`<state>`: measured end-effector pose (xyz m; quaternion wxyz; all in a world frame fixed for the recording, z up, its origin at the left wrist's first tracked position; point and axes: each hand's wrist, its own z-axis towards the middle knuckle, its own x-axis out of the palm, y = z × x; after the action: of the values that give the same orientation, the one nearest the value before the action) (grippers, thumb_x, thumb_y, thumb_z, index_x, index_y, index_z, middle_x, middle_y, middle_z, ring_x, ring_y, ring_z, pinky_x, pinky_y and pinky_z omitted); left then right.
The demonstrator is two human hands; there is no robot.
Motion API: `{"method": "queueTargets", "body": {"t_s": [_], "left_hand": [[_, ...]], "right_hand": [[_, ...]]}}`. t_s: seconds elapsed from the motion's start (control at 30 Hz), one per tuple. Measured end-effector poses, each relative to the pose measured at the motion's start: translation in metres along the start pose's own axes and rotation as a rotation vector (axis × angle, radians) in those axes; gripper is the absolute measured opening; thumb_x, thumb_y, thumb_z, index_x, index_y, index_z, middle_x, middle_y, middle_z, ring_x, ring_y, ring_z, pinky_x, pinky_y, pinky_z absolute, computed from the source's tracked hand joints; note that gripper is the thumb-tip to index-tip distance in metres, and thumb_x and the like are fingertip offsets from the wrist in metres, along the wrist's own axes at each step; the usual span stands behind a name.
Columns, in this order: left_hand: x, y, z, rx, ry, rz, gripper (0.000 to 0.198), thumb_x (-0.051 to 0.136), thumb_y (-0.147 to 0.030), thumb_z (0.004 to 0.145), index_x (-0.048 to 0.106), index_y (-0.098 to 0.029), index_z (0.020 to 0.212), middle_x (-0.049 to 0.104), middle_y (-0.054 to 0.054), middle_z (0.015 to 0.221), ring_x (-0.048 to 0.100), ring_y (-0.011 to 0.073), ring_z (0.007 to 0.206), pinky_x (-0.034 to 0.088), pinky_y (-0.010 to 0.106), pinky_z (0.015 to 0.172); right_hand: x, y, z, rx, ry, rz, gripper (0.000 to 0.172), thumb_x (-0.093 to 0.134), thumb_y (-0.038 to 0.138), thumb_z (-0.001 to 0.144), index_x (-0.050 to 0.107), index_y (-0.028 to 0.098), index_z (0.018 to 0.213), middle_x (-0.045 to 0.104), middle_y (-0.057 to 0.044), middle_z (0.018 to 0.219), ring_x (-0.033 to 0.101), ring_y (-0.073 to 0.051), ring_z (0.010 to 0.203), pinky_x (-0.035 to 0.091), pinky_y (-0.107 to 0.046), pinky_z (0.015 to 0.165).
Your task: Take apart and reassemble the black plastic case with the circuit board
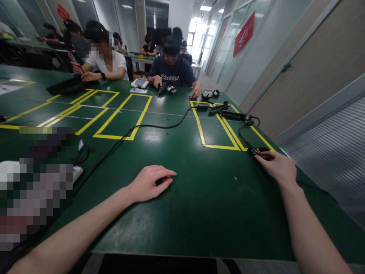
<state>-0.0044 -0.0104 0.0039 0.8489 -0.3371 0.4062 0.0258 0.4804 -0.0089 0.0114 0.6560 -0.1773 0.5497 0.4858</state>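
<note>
My left hand (154, 183) rests on the green table (182, 213), fingers loosely bent, a gap between thumb and index finger, holding nothing. At the table's right side, my right hand (278, 167) has its fingers closed over a small black device (255, 151) with a cable. Most of that device is hidden under the hand, so its kind is unclear. Beyond it lies a long black corded tool (236, 116), beside other black parts (221, 107). A black cable (159, 126) snakes across the table, passing beyond my left hand, to a small black box (202, 108).
Yellow tape rectangles (132, 137) mark the tabletop. Across the table a person in a dark shirt (173, 72) has a hand on a power drill (161, 89); white-and-black parts (207, 95) lie nearby. Another person (107, 62) sits left, near a black tray (67, 86). Blurred blocks cover the left foreground.
</note>
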Motion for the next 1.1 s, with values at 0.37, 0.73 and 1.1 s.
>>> {"method": "queueTargets", "body": {"t_s": [0.37,0.73,1.1], "left_hand": [[-0.001,-0.002,0.001,0.007,0.013,-0.007,0.022,0.055,-0.024,0.102,0.075,-0.017,0.111,0.077,0.005,0.088,0.071,0.0159,0.078,0.057,0.029,0.077],[-0.001,-0.002,0.002,0.019,0.011,0.001,0.021,0.056,-0.024,0.102,0.076,-0.017,0.106,0.077,0.005,0.088,0.071,0.0160,0.077,0.057,0.030,0.078],[-0.002,-0.001,0.002,0.027,0.024,0.005,0.020,0.057,-0.022,0.101,0.076,-0.016,0.105,0.078,0.005,0.087,0.071,0.0161,0.077,0.056,0.029,0.074]], "right_hand": [[-0.001,0.010,-0.005,0.159,0.048,0.313,0.034,0.071,0.039,0.065,0.080,0.015,0.088,0.073,-0.009,0.079,0.066,-0.027,0.078,0.047,-0.035,0.067],[-0.002,0.017,-0.009,0.146,-0.035,0.423,0.047,0.074,0.034,0.063,0.079,0.009,0.102,0.063,-0.003,0.070,0.059,-0.021,0.070,0.047,-0.031,0.067],[0.015,-0.019,0.007,0.103,-0.093,0.071,0.039,0.065,0.037,0.081,0.079,0.013,0.108,0.073,-0.017,0.101,0.065,-0.033,0.094,0.051,-0.040,0.077]]}}
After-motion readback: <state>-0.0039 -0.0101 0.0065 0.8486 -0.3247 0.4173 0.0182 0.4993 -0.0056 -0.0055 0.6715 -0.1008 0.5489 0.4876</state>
